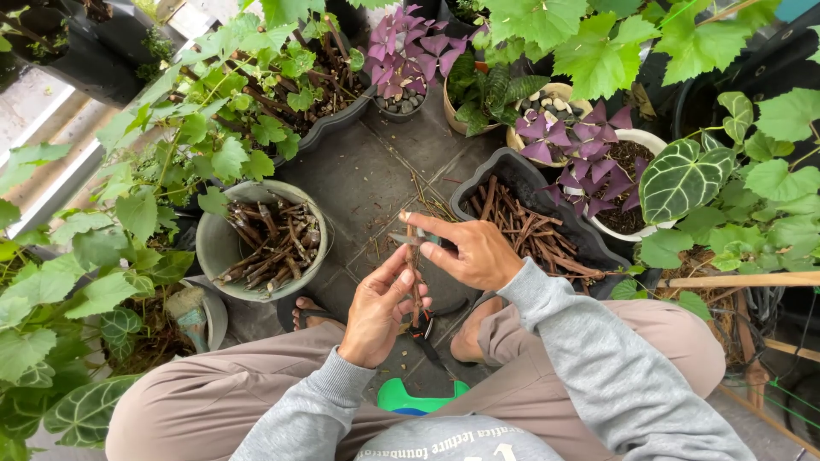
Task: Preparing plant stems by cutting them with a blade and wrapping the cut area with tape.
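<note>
A person sits low over a dark paved floor (359, 183), seen from above, knees in tan trousers spread to either side and grey sleeves reaching forward. The left hand (380, 312) is curled around the lower part of a thin brown stick cutting (412, 260), fingers loosely closed on it, holding it upright between the two hands. The right hand (470, 252) pinches the upper part of the same cutting with thumb and forefinger, and also grips a small tool with a pale blade (408, 240); what kind of tool cannot be told for sure.

Just left of the left hand stands a round grey pot (213, 248) filled with short cut sticks. Just beyond the right hand lies a dark oblong planter (478, 183), also holding cut sticks. Further ahead of the hands are pots of purple-leaved plants (410, 51). Large green vine leaves (598, 43) crowd in on both sides. Below the hands, between the feet, lies a dark-handled tool (424, 329) on the floor, and nearer the body a green stool edge (401, 394).
</note>
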